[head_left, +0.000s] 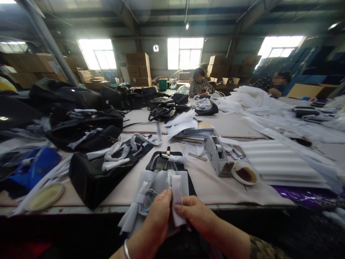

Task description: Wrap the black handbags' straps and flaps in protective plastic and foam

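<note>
In front of me a black bag (pixel 191 182) lies at the table's front edge, its flap with a gold clasp (pixel 168 151) pointing away. White foam sheeting (pixel 184 178) and plastic-wrapped straps (pixel 141 198) cover much of it. My right hand (pixel 198 214) pinches a narrow strip of white foam (pixel 177 196) between thumb and fingers. Close beside it, my left hand (pixel 161 207) has its fingers closed at the strip's left side, near a clear-wrapped piece (pixel 170 175). What the left fingertips grip is hidden.
A tape dispenser (pixel 219 158) and a shallow round dish (pixel 244 173) stand to the right, near stacked foam sheets (pixel 280 163). Papers (pixel 195 131) are piled behind. Another black bag (pixel 91 176) lies left, beside more bags. A person (pixel 201 84) sits across the table.
</note>
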Demonstrator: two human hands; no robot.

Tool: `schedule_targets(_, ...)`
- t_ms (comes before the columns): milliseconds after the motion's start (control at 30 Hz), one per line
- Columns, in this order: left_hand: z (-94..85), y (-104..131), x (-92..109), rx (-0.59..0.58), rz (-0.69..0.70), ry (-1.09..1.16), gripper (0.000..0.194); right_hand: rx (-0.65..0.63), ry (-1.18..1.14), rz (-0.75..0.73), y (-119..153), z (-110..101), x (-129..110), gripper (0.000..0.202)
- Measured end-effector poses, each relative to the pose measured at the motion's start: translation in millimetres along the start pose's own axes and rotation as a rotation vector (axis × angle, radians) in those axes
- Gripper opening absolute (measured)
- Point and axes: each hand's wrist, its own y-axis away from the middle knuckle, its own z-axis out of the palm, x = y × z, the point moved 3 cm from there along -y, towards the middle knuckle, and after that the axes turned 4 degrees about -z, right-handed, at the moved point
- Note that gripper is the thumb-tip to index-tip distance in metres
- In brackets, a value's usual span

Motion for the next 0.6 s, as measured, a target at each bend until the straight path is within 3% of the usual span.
schedule_targets(133,-1.1,6.8,-2.2,-0.091,0.002,-0.009,0.052,-0.044,0.008,0.009,-4.0,-0.2,7.9,0.055)
schedule_targets(267,-2.4,13.6,-1.7,-0.019,0.029,-0.094,0.051,-0.048,0.023,0.015,-7.6,5.0,13.8,0.054)
schedule_targets(400,-4.7,19.5,4.1,0.035,0.097,-0.149,0.048,-0.066,0.358,-0.043,-2.6,2.7,3.5,0.039)
schedule_targets(500,-7.4,19.8,4.9,0.057,0.121,-0.199,0.050,0.075,0.721,-0.183,2.0,-10.4,-20.9,0.028)
schedule_targets(600,-9.2,17.3,0.5,0.069,0.075,-0.229,0.054,0.213,0.825,-0.232,-4.0,-16.7,-40.6,0.034)
